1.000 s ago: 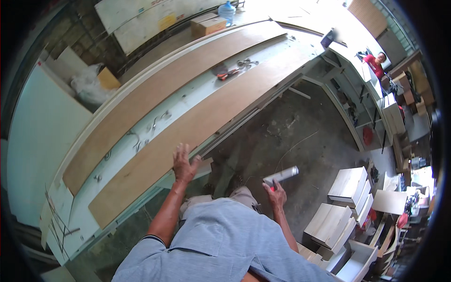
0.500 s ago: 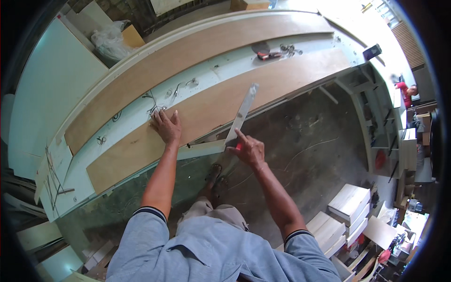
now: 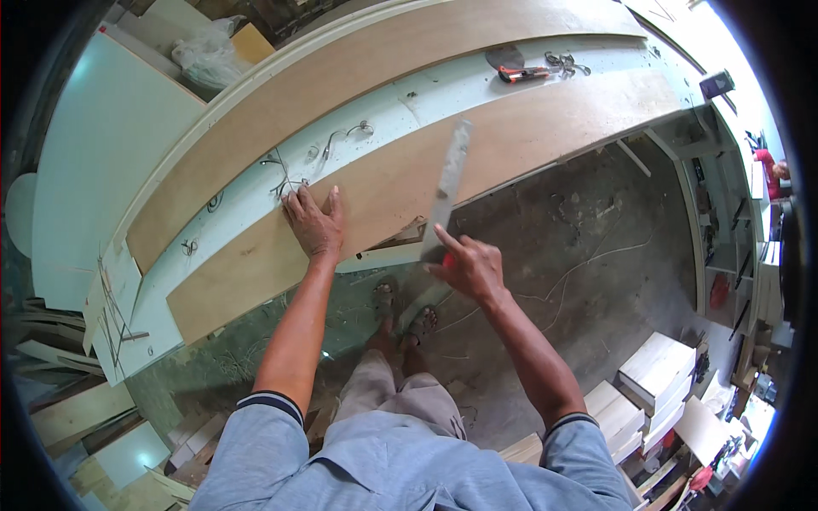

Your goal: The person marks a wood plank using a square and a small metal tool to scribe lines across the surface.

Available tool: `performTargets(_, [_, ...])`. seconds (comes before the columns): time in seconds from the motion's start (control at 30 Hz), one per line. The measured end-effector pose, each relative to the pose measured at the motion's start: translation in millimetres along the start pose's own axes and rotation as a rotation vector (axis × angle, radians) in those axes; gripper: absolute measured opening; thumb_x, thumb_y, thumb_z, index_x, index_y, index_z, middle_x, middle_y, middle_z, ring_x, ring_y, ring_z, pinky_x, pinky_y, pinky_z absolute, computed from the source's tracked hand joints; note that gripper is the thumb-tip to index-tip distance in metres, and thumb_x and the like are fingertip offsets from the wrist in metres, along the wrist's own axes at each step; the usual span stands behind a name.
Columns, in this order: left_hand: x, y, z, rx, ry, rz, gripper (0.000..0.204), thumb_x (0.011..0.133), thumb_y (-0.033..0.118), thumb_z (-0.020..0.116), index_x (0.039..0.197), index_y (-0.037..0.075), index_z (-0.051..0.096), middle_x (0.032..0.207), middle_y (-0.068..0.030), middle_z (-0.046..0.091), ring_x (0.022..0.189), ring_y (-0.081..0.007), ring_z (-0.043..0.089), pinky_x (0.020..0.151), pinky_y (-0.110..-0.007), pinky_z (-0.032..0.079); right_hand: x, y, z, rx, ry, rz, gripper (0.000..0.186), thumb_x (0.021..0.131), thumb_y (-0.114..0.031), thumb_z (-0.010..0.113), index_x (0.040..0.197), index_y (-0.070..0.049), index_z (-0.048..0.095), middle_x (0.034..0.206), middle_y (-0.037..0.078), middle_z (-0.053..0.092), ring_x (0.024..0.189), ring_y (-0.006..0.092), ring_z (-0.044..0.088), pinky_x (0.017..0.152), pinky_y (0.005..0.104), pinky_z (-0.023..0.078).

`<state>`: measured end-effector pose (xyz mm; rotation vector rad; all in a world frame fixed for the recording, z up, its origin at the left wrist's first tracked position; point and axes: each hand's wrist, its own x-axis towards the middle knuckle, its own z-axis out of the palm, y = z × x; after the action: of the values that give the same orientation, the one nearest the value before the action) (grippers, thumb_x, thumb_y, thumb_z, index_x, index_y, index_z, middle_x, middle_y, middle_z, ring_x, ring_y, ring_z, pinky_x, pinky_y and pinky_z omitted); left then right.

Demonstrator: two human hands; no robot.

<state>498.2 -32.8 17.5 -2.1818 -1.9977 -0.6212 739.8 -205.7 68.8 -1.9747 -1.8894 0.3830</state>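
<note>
A long, thin brown board [image 3: 545, 123] lies across the pale workbench [image 3: 388, 109]. My left hand [image 3: 313, 223] rests on this board with its fingers spread, the tips reaching its far edge beside some thin curled strips [image 3: 285, 175]. In my right hand [image 3: 473, 266] is a handsaw with a red handle and a long grey blade [image 3: 446, 183]. The index finger stretches along the blade while the other fingers wrap round the handle. The blade points away from me over the board; whether it touches the wood, I cannot tell. Near the blade, a splintered gap [image 3: 407, 234] shows at the board's near edge.
A second brown board [image 3: 341, 81] lies along the bench's far side. An orange-and-black utility knife [image 3: 521, 75] and curled strips lie between the boards. Thin sticks [image 3: 115, 311] sit at the left end. Stacked pale boxes [image 3: 656, 370] stand on the floor at right. Another person [image 3: 771, 169] is far right.
The view has shifted, so the bench sits a little higher and farther right. The saw blade has tilted more upright. My left hand stays on the board.
</note>
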Motion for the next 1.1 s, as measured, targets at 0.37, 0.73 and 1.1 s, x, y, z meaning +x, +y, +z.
performTargets(0.37, [1.3, -3.0, 1.2, -0.015, 0.045, 0.040, 0.070, 0.094, 0.053, 0.064, 0.127, -0.008, 0.057, 0.124, -0.0272, 0.055, 0.128, -0.0446, 0.049, 0.117, -0.053, 0.035, 0.0, -30.2, 21.8, 0.046, -0.108, 0.078, 0.079, 0.073, -0.047, 0.087, 0.143, -0.022, 0.061, 0.078, 0.008, 0.064, 0.071, 0.0283, 0.069, 0.064, 0.0406, 0.056])
performTargets(0.73, [0.8, -4.0, -8.6, -0.089, -0.010, 0.036, 0.076, 0.093, 0.057, 0.064, 0.130, -0.009, 0.054, 0.126, -0.0279, 0.052, 0.129, -0.0469, 0.047, 0.120, -0.053, 0.033, -1.1, -66.1, 54.2, 0.076, 0.101, 0.053, 0.076, 0.073, -0.050, 0.087, 0.140, -0.024, 0.064, 0.074, 0.006, 0.061, 0.064, 0.0249, 0.066, 0.059, 0.0394, 0.054])
performTargets(1.1, [1.6, -8.4, -1.1, -0.064, 0.005, 0.013, 0.081, 0.091, 0.061, 0.063, 0.128, -0.011, 0.054, 0.126, -0.0297, 0.053, 0.132, -0.0474, 0.045, 0.122, -0.053, 0.029, -17.2, -105.8, 82.2, 0.045, 0.204, 0.107, 0.082, 0.071, -0.051, 0.088, 0.144, -0.025, 0.061, 0.071, 0.004, 0.059, 0.062, 0.0223, 0.064, 0.055, 0.0398, 0.051])
